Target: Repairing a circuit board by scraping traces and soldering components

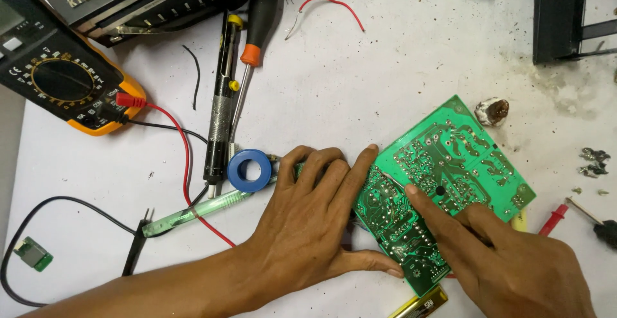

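On white bench, left hand [315,221] fingers spread flat steadying green circuit board [450,164], right hand [508,260] forefinger touching it.

A green circuit board [450,183] lies solder side up on the white tabletop [385,80]. The left hand [315,221] presses flat on the board's left edge, fingers spread, while the right hand [508,260] points its forefinger at the middle of the board, a thin tool (mostly hidden) under the fingers. Just left of the left hand sit a blue ring [249,170], a desoldering pump [220,99] and an orange-collared screwdriver [256,35]. A yellow multimeter [58,77] lies at far left.
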